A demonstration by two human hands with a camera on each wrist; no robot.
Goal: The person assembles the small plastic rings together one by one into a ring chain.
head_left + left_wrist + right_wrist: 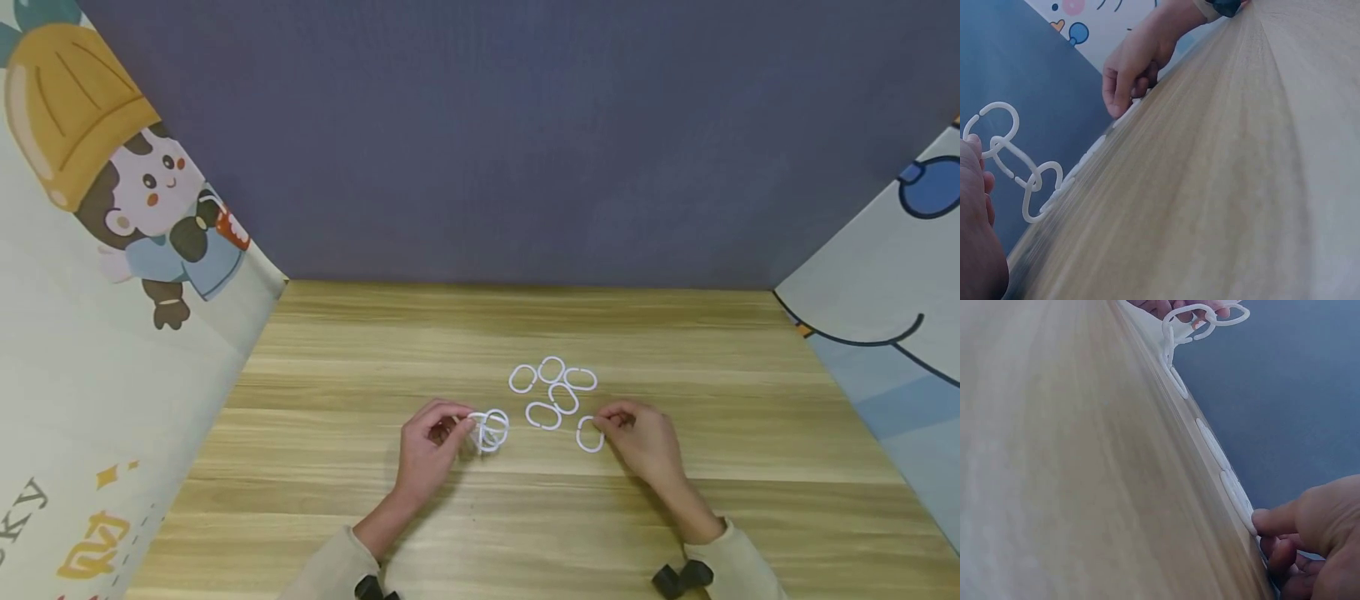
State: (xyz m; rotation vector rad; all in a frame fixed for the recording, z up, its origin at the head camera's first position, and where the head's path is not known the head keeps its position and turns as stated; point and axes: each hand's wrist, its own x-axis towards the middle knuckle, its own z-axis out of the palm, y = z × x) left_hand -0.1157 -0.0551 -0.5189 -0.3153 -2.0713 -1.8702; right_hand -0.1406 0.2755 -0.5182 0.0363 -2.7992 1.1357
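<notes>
Above the table, my left hand (429, 446) pinches the end of a short chain of white plastic links (1022, 156) between thumb and fingers. The joined links dangle to the right of the fingertips, and the left wrist view shows the lowest near the tabletop. My right hand (647, 442) pinches the right edge of a single white oval link (578, 433), which still lies against the table. In the right wrist view, thumb and forefinger meet at that link's rim. Each loose link has a small gap in its ring.
Several other loose white links (527, 414) lie flat in a cluster between the hands and farther back, some touching. The wooden table (465, 525) ends at a dark blue panel (480, 150). Cartoon-printed panels (225, 333) flank both sides.
</notes>
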